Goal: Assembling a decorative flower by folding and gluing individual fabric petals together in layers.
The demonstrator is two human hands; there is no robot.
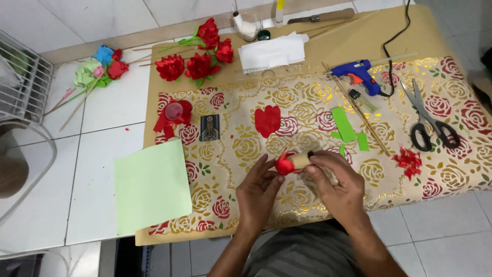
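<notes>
My left hand (258, 191) pinches a small red bud of ribbon (284, 164) from the left. My right hand (334, 180) grips the pale wooden stick (302, 160) that the bud sits on, from the right. Both hands hover low over a floral red-and-gold cloth (246, 149) at its near edge. A red cut petal piece (267, 120) lies flat on the cloth just beyond the hands. Finished red fabric roses (197, 56) on green stems lie at the far left of the mat.
A blue glue gun (359, 74) with black cord lies far right, scissors (429, 123) beside it. Green paper strips (344, 125), thin sticks (359, 113), red scraps (408, 160), a light green sheet (151, 184), white paper (271, 51), a small cup on red ribbon (174, 112).
</notes>
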